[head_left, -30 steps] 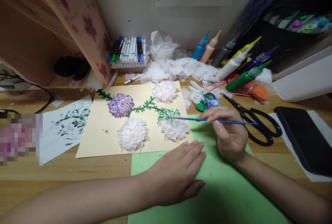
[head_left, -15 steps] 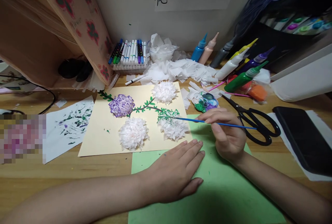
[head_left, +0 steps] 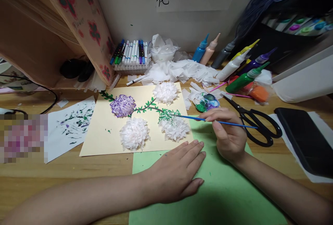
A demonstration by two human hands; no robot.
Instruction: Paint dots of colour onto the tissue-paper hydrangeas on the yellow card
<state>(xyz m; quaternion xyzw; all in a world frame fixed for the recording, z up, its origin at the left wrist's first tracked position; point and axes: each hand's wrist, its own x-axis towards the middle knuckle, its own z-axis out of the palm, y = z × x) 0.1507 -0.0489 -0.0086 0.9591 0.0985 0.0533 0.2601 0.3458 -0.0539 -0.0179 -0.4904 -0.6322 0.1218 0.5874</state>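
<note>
My right hand (head_left: 229, 134) pinches a thin blue paintbrush (head_left: 194, 117), whose tip touches the green-tinted upper part of a white tissue-paper flower (head_left: 174, 130). Flat on a green sheet (head_left: 221, 190), my left hand (head_left: 179, 171) rests with fingers stretched just below the cream paper (head_left: 104, 141). That paper bears a painted branch with green leaves, a purple-tipped tissue flower (head_left: 122, 106), and two plain white ones, a lower flower (head_left: 134, 134) and an upper flower (head_left: 165, 92). A paint-smeared palette (head_left: 206, 102) lies beyond my right hand.
Black scissors (head_left: 256, 126) and a dark phone (head_left: 301, 140) lie at right. Several paint bottles (head_left: 232, 65) stand behind, near white tissue scraps (head_left: 179, 72) and a marker rack (head_left: 131, 56). A paint-dabbed white sheet (head_left: 74, 124) lies left, beside a blurred-out patch.
The brush tip has shifted slightly up and left on the green part of the flower. My left hand stays in place; the whole view has moved a little.
</note>
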